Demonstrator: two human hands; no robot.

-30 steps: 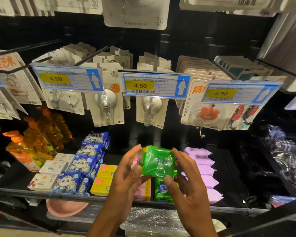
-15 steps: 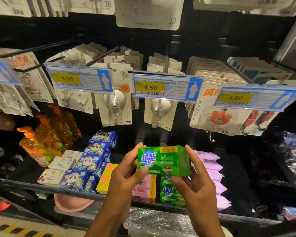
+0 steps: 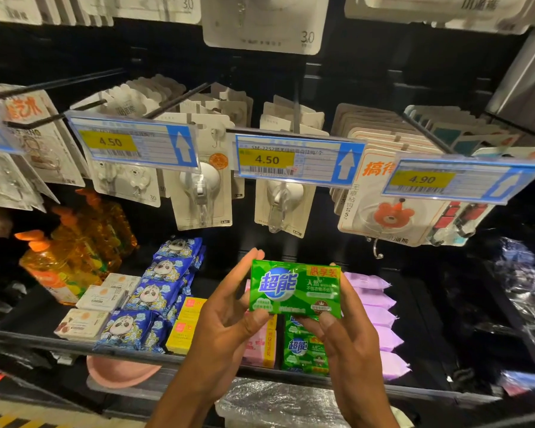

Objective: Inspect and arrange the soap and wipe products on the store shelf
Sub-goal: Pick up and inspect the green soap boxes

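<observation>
A green soap pack [image 3: 295,290] with a blue-and-white logo is held up in front of the shelf, its printed face toward me. My left hand [image 3: 229,310] grips its left end, thumb under the lower edge. My right hand [image 3: 346,332] grips its right end, thumb on the lower right corner. Below it on the dark shelf [image 3: 28,341] lie another green soap pack [image 3: 305,350], pink soap boxes [image 3: 260,347], yellow soap boxes [image 3: 187,325], blue panda wipe packs [image 3: 155,298], white soap boxes [image 3: 101,301] and a row of purple wipe packs [image 3: 380,322].
Orange pump bottles [image 3: 71,251] stand at the shelf's left. Carded hooks hang on pegs above, behind price tags [image 3: 291,159] reading 4.50 and 4.90. A pink dish [image 3: 121,370] and a plastic-wrapped bundle [image 3: 278,403] sit below the shelf edge. Crinkled dark packs [image 3: 525,291] fill the right.
Both hands have turned the green soap pack from its end or back to its printed front, and raised it slightly. My view has tilted and moved closer to the shelf.
</observation>
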